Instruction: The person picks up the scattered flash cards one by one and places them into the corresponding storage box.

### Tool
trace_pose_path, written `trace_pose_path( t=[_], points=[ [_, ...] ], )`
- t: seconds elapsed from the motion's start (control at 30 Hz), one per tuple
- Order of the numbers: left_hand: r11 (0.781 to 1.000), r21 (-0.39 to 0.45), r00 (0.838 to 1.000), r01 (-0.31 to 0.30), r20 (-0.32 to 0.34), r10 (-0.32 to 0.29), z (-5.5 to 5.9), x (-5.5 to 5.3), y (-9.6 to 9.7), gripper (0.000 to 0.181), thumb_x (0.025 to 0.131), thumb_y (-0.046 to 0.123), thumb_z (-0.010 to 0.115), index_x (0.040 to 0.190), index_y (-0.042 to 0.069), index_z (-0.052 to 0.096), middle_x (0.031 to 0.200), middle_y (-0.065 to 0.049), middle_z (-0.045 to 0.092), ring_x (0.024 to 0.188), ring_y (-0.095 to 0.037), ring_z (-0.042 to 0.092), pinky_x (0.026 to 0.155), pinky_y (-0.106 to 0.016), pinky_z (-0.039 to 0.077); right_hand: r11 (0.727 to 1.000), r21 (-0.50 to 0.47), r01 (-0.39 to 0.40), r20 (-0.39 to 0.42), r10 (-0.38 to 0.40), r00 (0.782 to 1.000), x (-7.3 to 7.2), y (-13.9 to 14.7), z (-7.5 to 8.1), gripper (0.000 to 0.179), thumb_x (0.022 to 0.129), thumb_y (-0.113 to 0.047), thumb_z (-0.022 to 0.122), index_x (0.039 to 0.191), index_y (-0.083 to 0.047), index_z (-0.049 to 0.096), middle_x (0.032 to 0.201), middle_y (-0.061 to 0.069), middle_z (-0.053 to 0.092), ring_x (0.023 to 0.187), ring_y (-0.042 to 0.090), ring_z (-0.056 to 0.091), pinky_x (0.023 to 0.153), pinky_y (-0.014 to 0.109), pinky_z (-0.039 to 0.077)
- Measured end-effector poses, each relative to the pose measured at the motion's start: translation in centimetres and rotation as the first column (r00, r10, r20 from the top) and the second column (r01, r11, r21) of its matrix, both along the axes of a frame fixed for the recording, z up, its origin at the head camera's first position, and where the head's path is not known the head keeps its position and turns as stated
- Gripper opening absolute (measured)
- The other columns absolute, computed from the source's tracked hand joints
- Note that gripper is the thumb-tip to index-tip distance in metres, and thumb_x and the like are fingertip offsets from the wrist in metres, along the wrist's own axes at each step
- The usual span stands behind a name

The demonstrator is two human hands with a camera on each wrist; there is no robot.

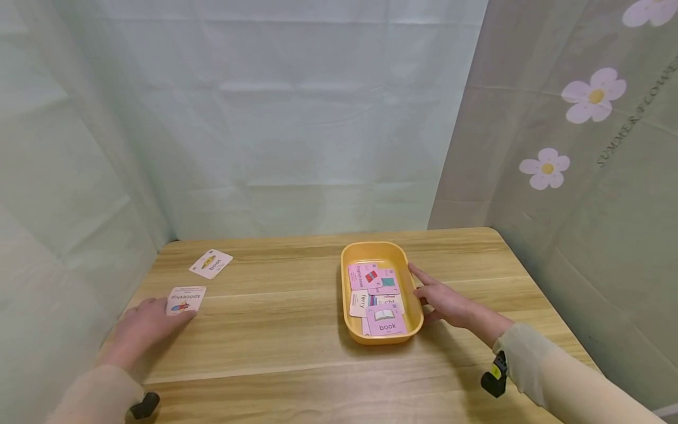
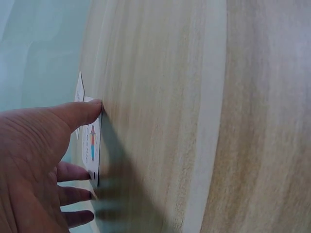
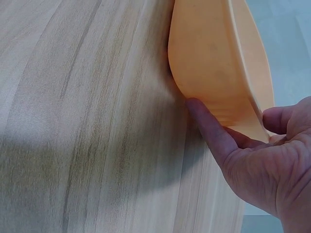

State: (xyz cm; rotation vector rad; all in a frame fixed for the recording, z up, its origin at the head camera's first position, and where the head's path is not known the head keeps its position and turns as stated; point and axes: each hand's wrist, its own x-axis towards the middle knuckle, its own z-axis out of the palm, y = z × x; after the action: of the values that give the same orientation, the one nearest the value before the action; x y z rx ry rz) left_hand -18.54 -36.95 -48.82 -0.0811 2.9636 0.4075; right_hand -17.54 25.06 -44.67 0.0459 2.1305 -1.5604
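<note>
My left hand (image 1: 143,328) is at the left of the table. Its thumb and fingers are at the edges of a white spaceship card (image 1: 185,297), whose picture also shows in the left wrist view. Beyond it lies a second white card marked boat (image 1: 210,263). My right hand (image 1: 446,300) rests against the right side of a yellow tray (image 1: 351,331), with its fingers spread along the outer wall. Inside the tray are several cards, among them a pink book card (image 1: 386,320), a pink English book card (image 1: 363,275) and a white ferry card (image 1: 358,303).
The wooden table (image 1: 275,306) has bare wood between the loose cards and the tray. Pale curtains (image 1: 296,118) hang behind it and at both sides, with flowers printed on the right one.
</note>
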Motion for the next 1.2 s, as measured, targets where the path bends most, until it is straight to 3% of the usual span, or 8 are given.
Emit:
trace_pose_path(
  t=[0.17,0.37,0.77,1.07,1.2],
  points=[
    [1.0,0.014,1.0,0.001,-0.018,-0.001,0.0,0.09,0.1,0.103,0.093,0.071,0.055,0.136,-0.021,0.042,0.127,-0.047,0.044,0.108,-0.064,0.044,0.088,-0.074,0.037,1.0,0.007,0.009,0.003,-0.009,1.0,0.01,-0.04,-0.13,0.071,0.106,-0.013,0.042,0.166,-0.032,0.009,0.168,0.02,0.009,0.138,0.043,0.042,0.092,0.063,0.051],
    [0.997,0.068,1.0,-0.021,0.005,0.02,0.34,0.03,0.28,0.096,0.092,0.063,0.063,0.137,-0.019,0.042,0.127,-0.045,0.047,0.105,-0.059,0.046,0.086,-0.071,0.036,1.0,0.005,0.018,0.008,-0.018,1.0,0.11,-0.04,-0.25,0.07,0.106,-0.014,0.042,0.166,-0.033,0.01,0.168,0.02,0.011,0.137,0.042,0.044,0.092,0.061,0.052],
    [0.986,0.142,0.994,-0.091,0.067,0.082,0.63,-0.29,0.56,0.099,0.088,0.056,0.072,0.141,-0.018,0.036,0.128,-0.048,0.034,0.108,-0.061,0.034,0.093,-0.072,0.029,1.0,-0.005,0.002,-0.002,-0.002,1.0,0.16,0.09,-0.15,0.07,0.107,-0.014,0.041,0.166,-0.03,0.008,0.167,0.023,0.011,0.132,0.041,0.048,0.089,0.06,0.054],
    [0.977,0.188,0.995,-0.102,-0.003,0.104,0.47,-0.4,0.54,0.096,0.082,0.048,0.079,0.135,-0.022,0.039,0.12,-0.044,0.046,0.101,-0.056,0.039,0.086,-0.063,0.032,1.0,-0.005,0.001,-0.003,-0.001,1.0,0.04,0.07,-0.13,0.071,0.106,-0.014,0.043,0.166,-0.031,0.009,0.167,0.023,0.012,0.13,0.04,0.049,0.088,0.059,0.055],
    [0.974,0.196,0.993,-0.115,-0.001,0.118,0.54,-0.44,0.54,0.098,0.081,0.046,0.08,0.135,-0.023,0.037,0.118,-0.044,0.047,0.101,-0.056,0.039,0.086,-0.062,0.031,1.0,0.007,0.01,-0.004,-0.01,1.0,0.04,0.06,-0.09,0.07,0.106,-0.014,0.043,0.166,-0.032,0.01,0.167,0.022,0.013,0.13,0.04,0.05,0.088,0.059,0.055]
  ],
)
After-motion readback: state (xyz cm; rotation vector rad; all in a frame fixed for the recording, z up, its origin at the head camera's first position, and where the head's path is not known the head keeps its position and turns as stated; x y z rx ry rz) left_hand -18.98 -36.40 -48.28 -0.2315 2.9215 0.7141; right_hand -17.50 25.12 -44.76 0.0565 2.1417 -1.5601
